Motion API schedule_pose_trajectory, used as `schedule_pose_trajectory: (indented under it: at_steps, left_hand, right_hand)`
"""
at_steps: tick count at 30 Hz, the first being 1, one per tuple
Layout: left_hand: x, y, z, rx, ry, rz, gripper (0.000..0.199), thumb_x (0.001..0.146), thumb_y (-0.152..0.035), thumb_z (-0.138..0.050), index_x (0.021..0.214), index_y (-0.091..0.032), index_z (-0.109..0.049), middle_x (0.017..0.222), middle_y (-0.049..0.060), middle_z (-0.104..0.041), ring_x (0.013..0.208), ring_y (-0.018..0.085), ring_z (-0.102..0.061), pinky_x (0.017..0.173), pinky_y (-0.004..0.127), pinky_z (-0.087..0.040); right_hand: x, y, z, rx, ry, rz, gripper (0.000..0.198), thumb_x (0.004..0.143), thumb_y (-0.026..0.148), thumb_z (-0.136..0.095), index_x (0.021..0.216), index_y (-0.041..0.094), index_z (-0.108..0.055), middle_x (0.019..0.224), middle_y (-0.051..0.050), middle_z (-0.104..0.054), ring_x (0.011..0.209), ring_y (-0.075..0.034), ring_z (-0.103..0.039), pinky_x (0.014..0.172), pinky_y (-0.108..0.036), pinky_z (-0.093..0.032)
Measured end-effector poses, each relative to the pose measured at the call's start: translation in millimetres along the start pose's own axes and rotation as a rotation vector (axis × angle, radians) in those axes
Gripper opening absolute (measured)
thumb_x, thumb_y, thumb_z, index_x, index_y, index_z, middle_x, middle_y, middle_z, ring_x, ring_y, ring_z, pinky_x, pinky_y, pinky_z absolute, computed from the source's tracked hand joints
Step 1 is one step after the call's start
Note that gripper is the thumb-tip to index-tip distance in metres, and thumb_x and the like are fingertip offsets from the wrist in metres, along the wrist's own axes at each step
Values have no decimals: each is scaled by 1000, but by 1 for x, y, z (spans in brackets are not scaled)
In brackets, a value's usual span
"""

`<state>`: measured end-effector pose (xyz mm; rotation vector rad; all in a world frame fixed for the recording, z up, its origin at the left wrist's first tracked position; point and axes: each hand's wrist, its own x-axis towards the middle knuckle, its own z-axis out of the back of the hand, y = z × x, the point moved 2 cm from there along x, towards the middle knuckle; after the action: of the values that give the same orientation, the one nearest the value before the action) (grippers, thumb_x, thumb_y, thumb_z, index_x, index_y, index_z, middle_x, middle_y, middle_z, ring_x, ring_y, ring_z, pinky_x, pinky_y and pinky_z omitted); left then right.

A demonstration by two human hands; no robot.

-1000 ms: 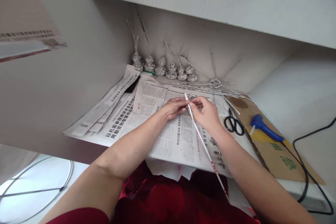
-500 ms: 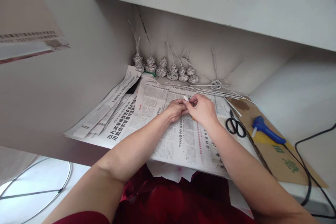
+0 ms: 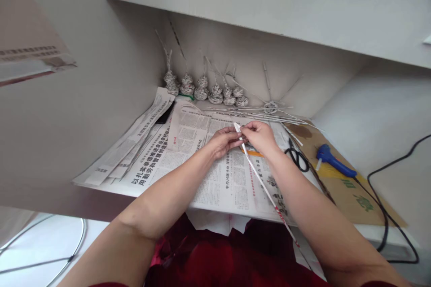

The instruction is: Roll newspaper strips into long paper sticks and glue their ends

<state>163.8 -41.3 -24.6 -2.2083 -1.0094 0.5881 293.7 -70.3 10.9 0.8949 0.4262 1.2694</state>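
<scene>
Both my hands meet over the newspaper-covered table. Between them is a thin rolled paper strip (image 3: 257, 175), white with some red print, its flattened tip poking up above my fingers. From there it slants down to the right, past the table's front edge. My left hand (image 3: 224, 140) pinches it near the top end. My right hand (image 3: 259, 135) pinches the same end from the other side. An orange stick-like thing (image 3: 253, 153) lies beneath my right hand, partly covered. Newspaper sheets (image 3: 198, 166) spread under both hands.
Several woven paper gourds (image 3: 202, 89) stand along the back wall. A woven paper piece with spokes (image 3: 270, 107) and loose paper rods (image 3: 249, 114) lie right of them. Black scissors (image 3: 298, 159) and a blue glue gun (image 3: 335, 161) on cardboard (image 3: 357, 197) are at right, with its cord.
The long paper strip now shows hanging down from my fingers to the right; before, only its white tip showed. The orange thing is more exposed. The view has shifted slightly.
</scene>
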Motion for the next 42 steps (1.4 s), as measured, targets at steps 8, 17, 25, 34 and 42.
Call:
schedule_pose_trajectory:
  at_steps: [8, 17, 25, 34, 42]
  left_hand:
    - [0, 1, 0, 35, -7, 1, 11, 77, -2, -59, 82, -9, -66, 78, 8, -70, 69, 13, -68, 75, 25, -57]
    - [2, 2, 3, 61, -45, -2, 9, 75, -4, -63, 83, -7, -65, 80, 11, -70, 73, 17, -70, 68, 23, -58]
    - [-1, 4, 1, 86, -48, 32, 15, 71, -2, -67, 84, -8, -65, 80, 9, -69, 72, 18, -70, 66, 23, -58]
    - [-1, 5, 1, 98, -27, 41, 16, 71, -3, -66, 85, -11, -63, 78, 6, -68, 70, 20, -70, 63, 25, -57]
    - [-3, 7, -3, 106, 6, 46, 18, 69, -5, -70, 85, -11, -63, 79, 8, -68, 72, 21, -70, 63, 27, -57]
  right_hand:
    - [-7, 0, -2, 26, -90, 44, 13, 76, 31, -55, 73, 20, -62, 63, 1, -64, 58, -13, -59, 59, -26, -49]
    - [-58, -75, 135, -727, -342, 20, 30, 72, 16, -51, 98, 15, -65, 101, -14, -67, 99, -27, -58, 88, -39, -42]
    - [-74, -148, 209, -1072, -176, -459, 53, 70, 18, -53, 123, 17, -55, 112, -18, -60, 100, -34, -58, 83, -46, -42]
    - [-81, -120, 213, -1046, -346, -180, 53, 77, 24, -50, 127, 5, -50, 98, -19, -58, 94, -28, -56, 80, -37, -43]
    - [-120, -34, 143, -528, -317, 4, 31, 80, 43, -54, 94, 17, -64, 68, -3, -61, 55, -17, -54, 51, -28, -40]
